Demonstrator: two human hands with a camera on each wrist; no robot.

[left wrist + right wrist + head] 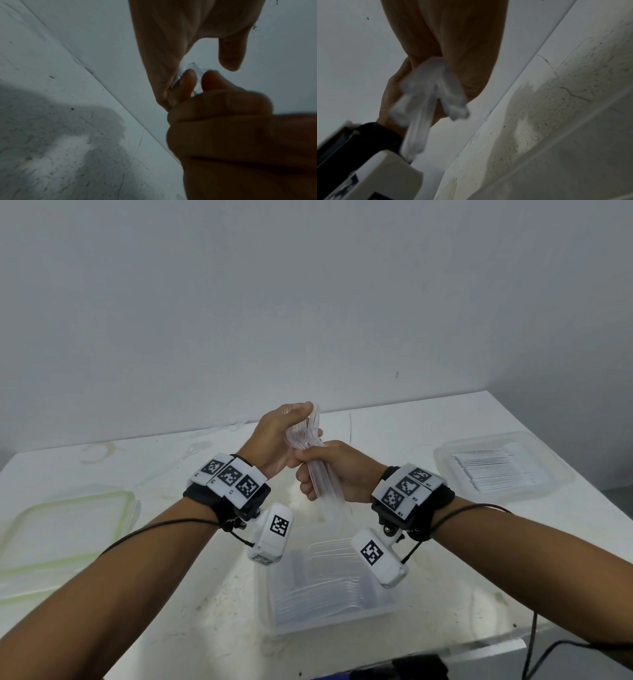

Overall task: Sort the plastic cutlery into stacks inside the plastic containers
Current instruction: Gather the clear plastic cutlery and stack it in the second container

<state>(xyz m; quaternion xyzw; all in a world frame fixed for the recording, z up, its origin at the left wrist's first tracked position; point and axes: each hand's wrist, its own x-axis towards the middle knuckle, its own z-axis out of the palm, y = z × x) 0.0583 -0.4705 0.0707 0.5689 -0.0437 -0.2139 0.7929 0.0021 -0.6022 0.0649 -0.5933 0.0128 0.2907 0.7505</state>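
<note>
A: Where is the cutlery?

B: A bundle of clear cutlery (310,453) is up in the air over the table (394,426), between both hands. The right hand (334,474) has its fingers curled round the handles. The left hand (279,436) cups the upper ends, fingers bent over the top, thumb on the near side.

A: Forks or spoons?

B: The upper ends look like fork heads in the head view, but the plastic is clear and I cannot tell for sure. In the right wrist view the handles (426,108) are a blurred pale fan that splays below the fist.

A: And the containers?

B: Three. A clear tub (274,611) sits just below the hands at the near edge, with clear cutlery lying in it. A lidded-looking box (555,470) is well off to the right, with a row of white pieces inside. A box (130,501) with a green rim is at the far left; I cannot tell what it holds.

A: Anything from the left wrist view?

B: It is dark. It shows the left thumb (231,54) apart from the palm, and the right hand's knuckles (214,108) closed just under it, a sliver of clear plastic between.
</note>
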